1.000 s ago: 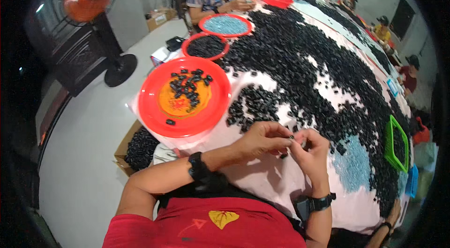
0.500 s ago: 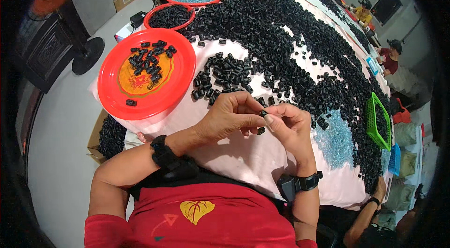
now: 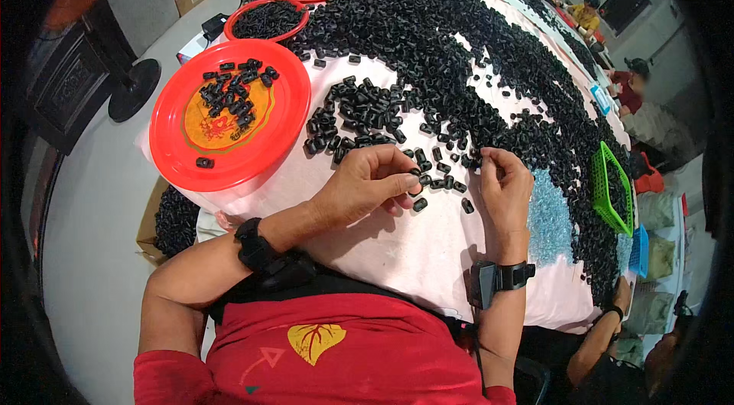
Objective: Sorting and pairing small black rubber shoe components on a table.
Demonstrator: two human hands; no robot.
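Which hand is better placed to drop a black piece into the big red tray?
Probably the left hand: it pinches a black piece and lies on the red tray side. The right hand is farther.

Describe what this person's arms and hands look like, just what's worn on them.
Both hands are bare, no gloves. The left hand has a black wristband on its wrist. The right hand has a black strap with a dark boxy device. Red short sleeves cover the upper arms.

The person wore a red shirt (image 3: 321,363) with a yellow leaf mark and a small arrow print on the chest. Above it, each bare forearm carried a black wrist device: left band (image 3: 252,246), right band (image 3: 501,279).
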